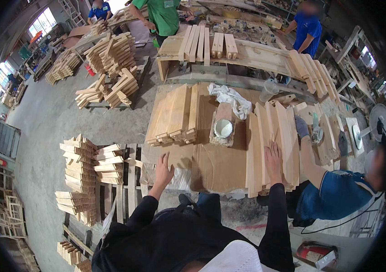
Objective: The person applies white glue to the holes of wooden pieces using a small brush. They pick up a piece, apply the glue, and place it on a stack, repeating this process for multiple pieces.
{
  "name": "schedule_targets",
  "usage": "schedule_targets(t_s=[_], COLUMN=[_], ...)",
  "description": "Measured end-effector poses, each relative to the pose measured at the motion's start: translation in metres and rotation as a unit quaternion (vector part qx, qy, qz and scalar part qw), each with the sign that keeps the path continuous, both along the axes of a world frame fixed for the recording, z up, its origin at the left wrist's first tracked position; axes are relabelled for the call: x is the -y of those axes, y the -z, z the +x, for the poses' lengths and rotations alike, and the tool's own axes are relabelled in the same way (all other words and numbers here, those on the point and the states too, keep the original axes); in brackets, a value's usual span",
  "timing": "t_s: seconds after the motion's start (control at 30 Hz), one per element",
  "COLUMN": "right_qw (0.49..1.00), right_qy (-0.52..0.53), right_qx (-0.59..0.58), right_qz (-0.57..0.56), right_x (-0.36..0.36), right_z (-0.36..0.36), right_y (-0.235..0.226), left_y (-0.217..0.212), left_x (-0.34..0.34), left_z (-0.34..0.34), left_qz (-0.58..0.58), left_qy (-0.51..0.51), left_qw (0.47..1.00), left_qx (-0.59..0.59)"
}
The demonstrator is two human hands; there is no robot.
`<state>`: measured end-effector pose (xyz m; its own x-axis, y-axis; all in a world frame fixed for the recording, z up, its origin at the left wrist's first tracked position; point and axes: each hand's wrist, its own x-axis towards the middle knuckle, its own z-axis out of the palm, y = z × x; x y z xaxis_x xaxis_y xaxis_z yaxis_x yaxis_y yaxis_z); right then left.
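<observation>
My right hand point(273, 164) lies with fingers stretched out on a row of pale wooden boards point(253, 156), set side by side at the right of the cardboard-covered bench. Over the near left edge of the cardboard point(218, 167), my left hand point(164, 172) is open, thumb apart, holding nothing. Beyond it lies a stack of wooden pieces point(171, 113) with cut ends facing me. Between the two groups of wood stands a container of white paste point(223, 128) in a smeared holder. A crumpled white cloth point(233, 99) lies just behind it.
At my right a co-worker in a blue shirt point(345, 192) reaches a gloved hand point(302, 127) beside the boards. Stacked wood on a pallet point(78, 179) stands at left. Across lies another workbench point(258, 56) with wooden pieces; other people stand behind it. A fan point(378, 120) is far right.
</observation>
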<state>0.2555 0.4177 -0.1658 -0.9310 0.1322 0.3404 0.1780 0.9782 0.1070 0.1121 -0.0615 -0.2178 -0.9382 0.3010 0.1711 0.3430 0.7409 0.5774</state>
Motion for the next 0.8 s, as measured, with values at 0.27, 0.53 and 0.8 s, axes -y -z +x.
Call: schedule_targets(t_s=[0.27,0.53,0.8], right_qw=[0.999,0.998,0.996], right_qy=[-0.011,-0.02,-0.08], right_qx=[-0.019,-0.046,-0.015], right_qz=[-0.041,-0.029,0.023], right_x=[-0.004,-0.01,-0.013], right_z=[-0.003,-0.007,-0.005], right_y=[0.007,0.015,0.018], left_y=[0.027,0.055,0.136], left_x=[0.055,0.081,0.129], left_z=[0.067,0.084,0.091], left_qz=[0.02,-0.009,-0.069], left_qy=[-0.109,-0.126,-0.053], left_qw=[0.986,0.974,0.933], left_qx=[0.122,0.189,0.348])
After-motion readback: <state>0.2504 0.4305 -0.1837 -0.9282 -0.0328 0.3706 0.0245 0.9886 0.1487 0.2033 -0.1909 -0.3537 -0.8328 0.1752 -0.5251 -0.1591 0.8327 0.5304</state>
